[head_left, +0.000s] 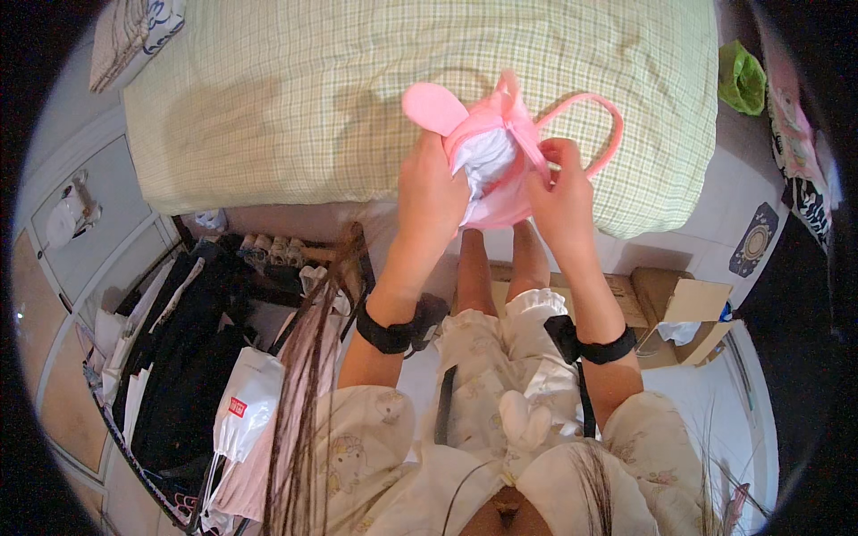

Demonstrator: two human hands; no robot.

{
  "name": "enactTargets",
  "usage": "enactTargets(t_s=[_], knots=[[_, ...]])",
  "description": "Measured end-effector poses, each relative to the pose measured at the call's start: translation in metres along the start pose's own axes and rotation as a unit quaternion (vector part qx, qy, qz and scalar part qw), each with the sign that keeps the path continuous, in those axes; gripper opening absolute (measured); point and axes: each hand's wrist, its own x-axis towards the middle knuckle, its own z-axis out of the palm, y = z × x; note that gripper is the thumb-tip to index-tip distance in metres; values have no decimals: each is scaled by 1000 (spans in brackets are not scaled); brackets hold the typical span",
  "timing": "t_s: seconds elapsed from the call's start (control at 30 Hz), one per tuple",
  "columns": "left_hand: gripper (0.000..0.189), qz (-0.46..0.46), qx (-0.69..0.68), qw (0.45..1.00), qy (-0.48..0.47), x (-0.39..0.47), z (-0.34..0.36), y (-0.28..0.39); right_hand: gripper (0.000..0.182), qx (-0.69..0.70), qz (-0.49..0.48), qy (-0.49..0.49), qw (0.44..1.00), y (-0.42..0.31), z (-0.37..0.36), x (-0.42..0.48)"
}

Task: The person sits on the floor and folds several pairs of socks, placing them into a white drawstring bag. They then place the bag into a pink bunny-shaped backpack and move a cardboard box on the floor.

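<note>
Between my hands is a small pink fabric bag [504,204] with an ear-shaped flap and a looped strap [615,127]. Its mouth faces me, and crumpled white material [487,155] shows inside; whether this is lining or contents I cannot tell. My left hand [432,184] grips the bag's left rim, just below the pink ear [434,107]. On the opposite side, my right hand [563,187] pinches the pink edge with thumb and fingers. The bag is held over the near edge of a bed covered with a green checked sheet [268,134].
Left of me stands a rack of hanging dark clothes [194,348] with a white drawstring bag [248,395]. An open cardboard box [697,301] sits on the floor at right. A green plastic bag [742,79] lies beyond the bed's right side. Folded cloth [127,40] rests at the far left corner.
</note>
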Motion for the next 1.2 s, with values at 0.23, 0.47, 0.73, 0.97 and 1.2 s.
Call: enactTargets(t_s=[0.23,0.47,0.73,0.97,1.2], knots=[[17,12,256,956,140,34,-5,-22,11,-1,-31,-94,995,-42,21,-21],[42,158,344,896,232,42,20,-49,11,-250,-36,-2,968,1,43,9],[87,26,-89,996,-20,6,13,-78,36,445,151,-165,867,17,35,15],[70,70,-49,995,-57,22,15,-89,49,605,307,-113,726,13,84,38],[80,29,-60,998,-4,16,13,-77,49,571,260,-187,756,37,86,45]])
